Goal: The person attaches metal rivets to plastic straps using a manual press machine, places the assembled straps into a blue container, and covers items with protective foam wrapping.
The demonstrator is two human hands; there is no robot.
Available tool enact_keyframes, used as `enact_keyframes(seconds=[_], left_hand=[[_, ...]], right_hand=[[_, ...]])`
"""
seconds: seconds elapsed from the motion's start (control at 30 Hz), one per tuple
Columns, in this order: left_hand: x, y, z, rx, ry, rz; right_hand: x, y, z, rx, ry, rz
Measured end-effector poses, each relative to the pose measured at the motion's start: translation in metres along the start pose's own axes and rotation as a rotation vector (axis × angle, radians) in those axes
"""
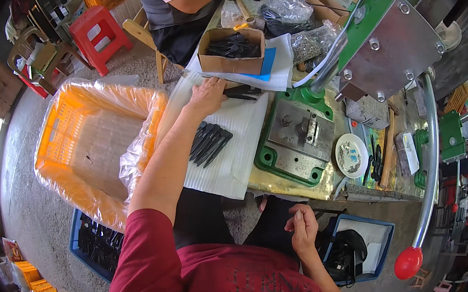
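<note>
My left hand [208, 96] reaches across the white foam sheet [236, 169], its fingers stretched out beside a few slim black handle-like pieces [242, 92]. Its fingertips are partly hidden, and I cannot tell whether they press on those pieces. A fanned row of similar black pieces [209, 143] lies on the sheet nearer to me. Just beyond the hand, a cardboard box [232, 65] holds more of them. My right hand [303, 227] hovers before my body with fingers curled in, nothing visible in it. A green hand press has its steel bed [297, 139] right of the sheet.
An orange crate lined with clear plastic [59, 131] stands at the left. The press's lever ends in a red knob [408, 263] at the lower right. A white dish [351, 155] sits beside the press. Blue trays [386, 255] lie low. Another person [172, 9] sits across the bench.
</note>
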State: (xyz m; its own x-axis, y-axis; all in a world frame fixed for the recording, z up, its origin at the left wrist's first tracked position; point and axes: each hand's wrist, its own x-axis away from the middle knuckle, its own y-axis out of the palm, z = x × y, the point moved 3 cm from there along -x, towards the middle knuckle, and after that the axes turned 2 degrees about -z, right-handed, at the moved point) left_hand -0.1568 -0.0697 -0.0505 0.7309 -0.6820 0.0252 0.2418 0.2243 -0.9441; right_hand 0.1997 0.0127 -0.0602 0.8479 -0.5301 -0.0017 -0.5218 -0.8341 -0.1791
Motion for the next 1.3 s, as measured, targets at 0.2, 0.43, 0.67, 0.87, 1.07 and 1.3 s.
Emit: enact_keyframes(seconds=[0.2,0.43,0.67,0.87,1.07,1.3], left_hand=[[-0.009,-0.004,0.002,-0.011,-0.043,-0.134],[-0.013,0.002,0.003,-0.110,0.024,-0.123],[-0.012,0.001,0.010,-0.200,0.082,-0.050],[-0.012,0.008,0.005,-0.217,0.184,0.081],[-0.008,-0.004,0.015,-0.239,0.114,0.073],[-0.014,-0.011,0.016,-0.123,0.189,0.070]], right_hand=[[0.002,0.003,0.002,-0.037,0.025,0.024],[0.003,0.004,0.004,-0.042,0.042,0.021],[0.002,0.004,0.007,-0.055,0.062,0.032],[0.004,0.003,0.012,-0.063,0.074,0.030],[0.003,0.001,0.010,-0.057,0.062,0.048],[0.005,0.001,0.012,-0.072,0.078,0.042]])
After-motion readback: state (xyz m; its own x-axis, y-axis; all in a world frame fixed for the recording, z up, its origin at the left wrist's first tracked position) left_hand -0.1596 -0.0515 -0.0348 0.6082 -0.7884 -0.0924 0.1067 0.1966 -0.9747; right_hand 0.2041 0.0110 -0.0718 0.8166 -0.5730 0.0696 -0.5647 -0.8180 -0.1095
